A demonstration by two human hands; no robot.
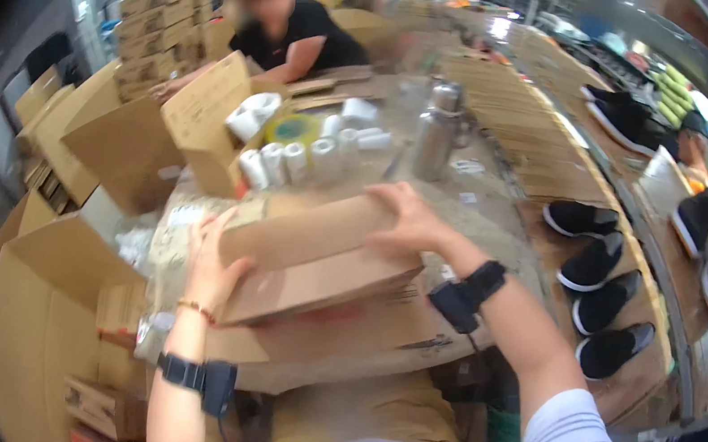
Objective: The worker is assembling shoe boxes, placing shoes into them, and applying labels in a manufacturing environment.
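A long, shallow brown cardboard box (pixel 323 282) lies tilted between my hands at the near edge of the worktable. My left hand (pixel 217 261) grips its left end, the thumb over the near side and the fingers along the outside. At the far right corner my right hand (pixel 408 220) holds the box, fingers over the rim; it is slightly blurred. The part of the box I see into is bare cardboard. Under it lies more flat cardboard (pixel 376 324).
White rolls (pixel 294 161), yellow-green tape (pixel 293 128) and a steel flask (pixel 439 133) stand beyond the box. Open cartons (pixel 55 288) crowd the left. Black shoes (pixel 597 260) line the right boards. Across the table, a person (pixel 299 32) in black leans over cartons.
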